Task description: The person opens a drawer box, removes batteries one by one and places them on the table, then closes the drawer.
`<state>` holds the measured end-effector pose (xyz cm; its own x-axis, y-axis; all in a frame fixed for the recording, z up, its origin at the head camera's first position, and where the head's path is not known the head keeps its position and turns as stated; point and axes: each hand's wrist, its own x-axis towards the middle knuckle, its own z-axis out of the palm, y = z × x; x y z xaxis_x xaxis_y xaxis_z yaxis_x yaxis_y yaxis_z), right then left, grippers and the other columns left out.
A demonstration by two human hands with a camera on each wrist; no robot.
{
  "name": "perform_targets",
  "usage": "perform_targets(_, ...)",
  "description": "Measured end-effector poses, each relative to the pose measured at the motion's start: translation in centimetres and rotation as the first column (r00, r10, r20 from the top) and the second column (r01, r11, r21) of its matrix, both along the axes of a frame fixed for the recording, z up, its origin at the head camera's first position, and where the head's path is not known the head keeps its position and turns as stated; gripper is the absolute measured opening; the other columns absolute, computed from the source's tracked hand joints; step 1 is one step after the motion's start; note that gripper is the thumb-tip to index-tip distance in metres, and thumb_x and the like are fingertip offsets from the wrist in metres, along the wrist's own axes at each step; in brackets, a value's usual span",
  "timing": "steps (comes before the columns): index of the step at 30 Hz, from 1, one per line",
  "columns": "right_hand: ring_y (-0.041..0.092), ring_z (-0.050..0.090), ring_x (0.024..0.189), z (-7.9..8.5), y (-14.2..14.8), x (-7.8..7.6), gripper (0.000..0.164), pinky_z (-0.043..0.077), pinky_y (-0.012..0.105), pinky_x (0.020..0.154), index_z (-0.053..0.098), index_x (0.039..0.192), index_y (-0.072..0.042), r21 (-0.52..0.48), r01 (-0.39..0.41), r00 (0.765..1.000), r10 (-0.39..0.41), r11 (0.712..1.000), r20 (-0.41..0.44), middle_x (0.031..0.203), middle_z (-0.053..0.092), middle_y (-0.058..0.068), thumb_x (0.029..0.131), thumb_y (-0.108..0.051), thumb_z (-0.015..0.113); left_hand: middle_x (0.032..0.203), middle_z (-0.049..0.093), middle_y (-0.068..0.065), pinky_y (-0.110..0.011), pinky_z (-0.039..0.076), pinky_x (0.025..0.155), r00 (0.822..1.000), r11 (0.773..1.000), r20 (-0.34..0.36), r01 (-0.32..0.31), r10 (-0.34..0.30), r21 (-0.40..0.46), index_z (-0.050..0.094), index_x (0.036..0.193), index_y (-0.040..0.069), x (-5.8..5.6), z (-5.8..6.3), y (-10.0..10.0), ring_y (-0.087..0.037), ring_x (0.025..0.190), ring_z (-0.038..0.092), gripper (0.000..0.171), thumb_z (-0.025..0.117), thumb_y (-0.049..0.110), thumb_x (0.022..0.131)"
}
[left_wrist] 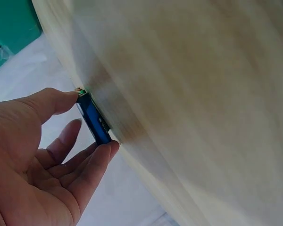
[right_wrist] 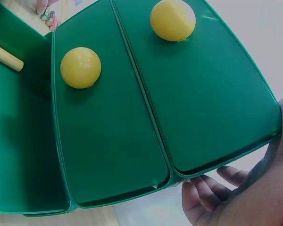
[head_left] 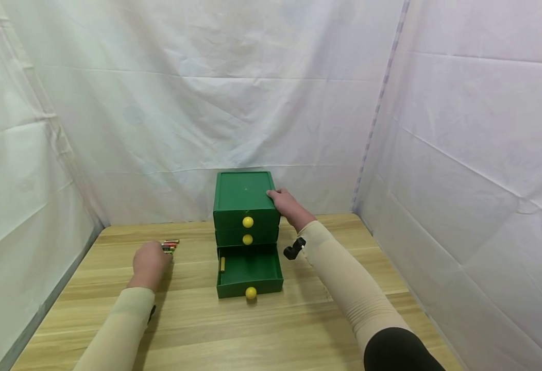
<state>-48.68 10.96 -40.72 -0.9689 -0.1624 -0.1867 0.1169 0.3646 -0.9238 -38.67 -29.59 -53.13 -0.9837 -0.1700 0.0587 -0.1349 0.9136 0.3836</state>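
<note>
In the left wrist view my left hand (left_wrist: pixel 42 160) pinches a blue battery (left_wrist: pixel 94 120) lengthwise between thumb and fingers, close to the tabletop. The head view shows that hand (head_left: pixel 149 263) beside several small batteries (head_left: pixel 171 245) on the table's left side, partly covering them. My right hand (head_left: pixel 290 205) holds the green drawer cabinet (head_left: pixel 246 190) at its right side, thumb over the top edge and fingers along the side wall. The bottom drawer (head_left: pixel 257 273) is pulled out, and a yellow battery (head_left: pixel 222 265) lies along its left wall.
Two upper drawers are closed, each with a round yellow knob (head_left: pixel 248 222); another knob (head_left: pixel 251 293) sits on the pulled-out drawer. The wooden table (head_left: pixel 197 330) ends at white curtains (head_left: pixel 252 113) behind and on both sides.
</note>
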Motion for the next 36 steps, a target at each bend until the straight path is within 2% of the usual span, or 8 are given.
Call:
perform_targets(5,0.035,0.045,0.136,-0.1,-0.1,-0.1,0.074,0.039,0.05,0.111,0.02,0.158,-0.004,0.012,0.001,1.0,-0.001,1.0,-0.001,0.153,0.036,0.02,0.106,-0.05,0.042,0.081,0.067,-0.02,-0.045,0.047,0.051,1.0,1.0,-0.003,-0.007,0.007,-0.003,0.067,0.085,-0.005,0.1,0.1,0.2,-0.03,0.063,0.06,0.027,0.075,0.021,0.086)
perform_targets(11,0.035,0.045,0.136,-0.2,-0.1,-0.2,0.075,0.038,0.05,0.111,0.02,0.158,-0.004,-0.001,-0.002,1.0,0.002,1.0,-0.002,0.153,0.036,0.019,0.105,-0.051,0.043,0.083,0.067,-0.021,-0.043,0.047,0.051,0.999,1.0,0.041,-0.026,0.026,0.002,0.068,0.091,-0.006,0.0,0.2,0.1,-0.031,0.064,0.06,0.031,0.073,0.024,0.088)
perform_targets(15,0.036,0.044,0.136,-0.1,-0.1,-0.1,0.075,0.038,0.051,0.111,0.02,0.158,-0.004,-0.005,-0.005,1.0,0.005,1.0,-0.001,0.153,0.036,0.02,0.105,-0.052,0.043,0.082,0.066,-0.021,-0.043,0.047,0.05,0.998,1.0,0.051,-0.029,0.028,0.005,0.067,0.09,-0.007,0.0,0.3,-0.2,-0.031,0.064,0.06,0.033,0.072,0.026,0.089)
perform_targets(19,0.036,0.043,0.137,-0.1,-0.1,-0.1,0.076,0.037,0.052,0.112,0.02,0.158,-0.003,-0.001,-0.003,1.0,0.003,1.0,-0.004,0.153,0.035,0.02,0.104,-0.051,0.044,0.071,0.062,-0.015,-0.039,0.045,0.049,0.998,0.999,0.058,-0.023,0.021,0.03,0.063,0.077,-0.001,0.3,0.6,-0.3,-0.026,0.059,0.055,0.037,0.066,0.031,0.094)
perform_targets(22,0.036,0.043,0.137,-0.1,-0.1,-0.2,0.076,0.037,0.052,0.112,0.02,0.158,-0.004,0.001,0.0,1.0,0.0,1.0,-0.003,0.154,0.035,0.02,0.104,-0.052,0.044,0.059,0.053,-0.007,-0.036,0.041,0.048,0.998,0.998,0.057,-0.012,0.009,0.06,0.054,0.064,0.007,0.6,1.0,-0.4,-0.022,0.053,0.048,0.044,0.056,0.033,0.099)
perform_targets(26,0.036,0.043,0.137,-0.2,0.0,-0.3,0.076,0.036,0.051,0.112,0.02,0.158,-0.004,-0.001,0.001,1.0,-0.001,1.0,0.0,0.154,0.035,0.02,0.104,-0.052,0.044,0.05,0.041,0.0,-0.034,0.037,0.046,0.998,0.996,0.057,0.01,-0.015,0.085,0.045,0.056,0.014,0.8,1.3,-0.9,-0.017,0.046,0.039,0.051,0.049,0.035,0.102)
perform_targets(30,0.036,0.043,0.137,-0.2,0.0,-0.3,0.076,0.037,0.051,0.112,0.02,0.158,-0.003,-0.006,0.002,1.0,-0.002,1.0,0.001,0.153,0.035,0.02,0.104,-0.051,0.044,0.047,0.035,0.004,-0.032,0.035,0.045,0.997,0.994,0.078,0.014,-0.022,0.111,0.043,0.054,0.016,0.7,1.1,-1.6,-0.014,0.044,0.033,0.054,0.048,0.037,0.102)
perform_targets(36,0.036,0.045,0.135,-0.3,0.0,-0.4,0.075,0.039,0.051,0.111,0.022,0.156,-0.003,-0.015,-0.001,1.0,0.001,1.0,-0.001,0.151,0.038,0.021,0.104,-0.052,0.045,0.048,0.035,0.004,-0.032,0.034,0.045,0.997,0.992,0.075,-0.001,-0.009,0.126,0.042,0.054,0.017,0.5,1.0,-2.2,-0.013,0.044,0.032,0.05,0.048,0.036,0.1)
